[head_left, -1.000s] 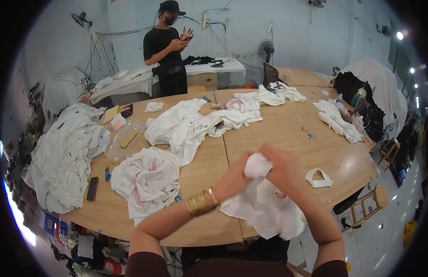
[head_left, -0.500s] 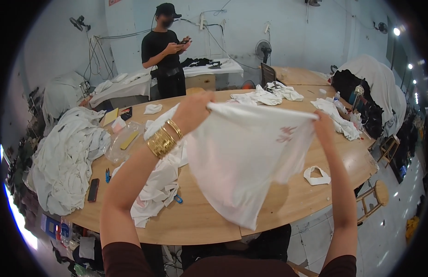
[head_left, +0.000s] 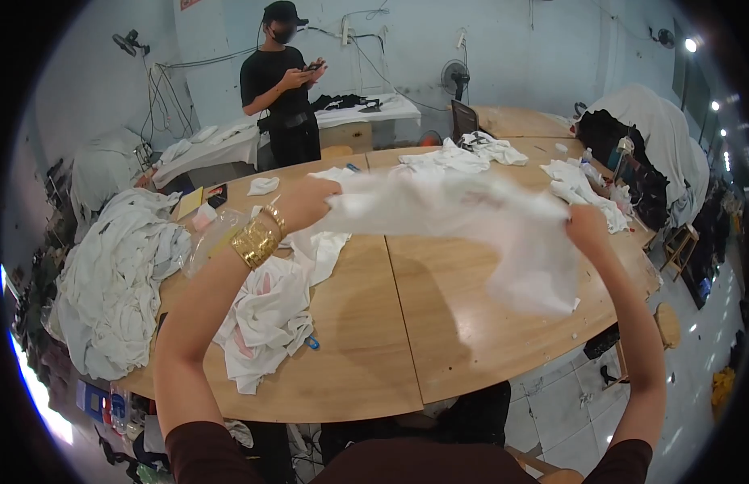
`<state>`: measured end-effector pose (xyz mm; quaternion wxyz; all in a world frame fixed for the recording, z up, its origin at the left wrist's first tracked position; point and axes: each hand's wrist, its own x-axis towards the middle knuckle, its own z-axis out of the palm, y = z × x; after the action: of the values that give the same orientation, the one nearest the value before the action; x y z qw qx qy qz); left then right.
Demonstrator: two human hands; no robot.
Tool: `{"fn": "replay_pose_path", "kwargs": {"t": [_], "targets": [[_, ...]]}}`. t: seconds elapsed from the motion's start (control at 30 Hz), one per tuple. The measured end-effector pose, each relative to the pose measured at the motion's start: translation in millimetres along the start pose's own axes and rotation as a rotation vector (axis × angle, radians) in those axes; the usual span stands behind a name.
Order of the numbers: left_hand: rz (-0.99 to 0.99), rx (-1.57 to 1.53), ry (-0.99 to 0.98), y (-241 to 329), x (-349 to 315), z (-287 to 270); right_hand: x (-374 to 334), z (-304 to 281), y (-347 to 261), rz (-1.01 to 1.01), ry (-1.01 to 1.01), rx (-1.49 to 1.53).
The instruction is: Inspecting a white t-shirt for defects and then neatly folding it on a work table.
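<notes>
A thin white fabric piece [head_left: 463, 206] is stretched between my two hands above the wooden table [head_left: 366, 315], blurred by motion and flung up into an arch. My left hand [head_left: 308, 203], with gold bangles [head_left: 259, 238] at its wrist, grips one corner. My right hand [head_left: 588, 229] pinches the opposite corner, and loose cloth droops beside it toward the tabletop. On the table below my left forearm lies a crumpled bunch of white cloth [head_left: 269, 310], with a small blue-handled tool [head_left: 311, 342] at its edge.
A big heap of white fabric [head_left: 116, 282] covers the table's left end. More white pieces [head_left: 451, 161] lie at the far side and far right [head_left: 584, 194]. Behind the table a person in black [head_left: 282, 93] stands holding a phone. A wooden stool [head_left: 667, 325] stands at the right.
The fabric has swung up from hanging down to an arch. My hands have moved slightly farther apart and a little lower. The cloth collar-like strip on the right is now hidden.
</notes>
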<state>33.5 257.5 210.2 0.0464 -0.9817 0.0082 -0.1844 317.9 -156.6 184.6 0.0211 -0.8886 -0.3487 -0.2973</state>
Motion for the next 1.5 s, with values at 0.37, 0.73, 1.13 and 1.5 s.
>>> {"fn": "replay_pose_path", "kwargs": {"t": [0.37, 0.73, 1.13, 1.5], "targets": [[-0.316, -0.071, 0.486, 3, 1, -48, 38, -74, 43, 0.320, 0.548, 0.683], [-0.260, -0.661, 0.934, -48, 70, -66, 108, -69, 84, 0.458, 0.924, 0.790], [-0.538, -0.776, 0.278, 27, -157, 148, -169, 12, -40, 0.018, 0.164, 0.263], [-1.182, -0.865, 0.359, 137, -227, 242, -239, 63, -79, 0.169, -0.072, 0.391]]}}
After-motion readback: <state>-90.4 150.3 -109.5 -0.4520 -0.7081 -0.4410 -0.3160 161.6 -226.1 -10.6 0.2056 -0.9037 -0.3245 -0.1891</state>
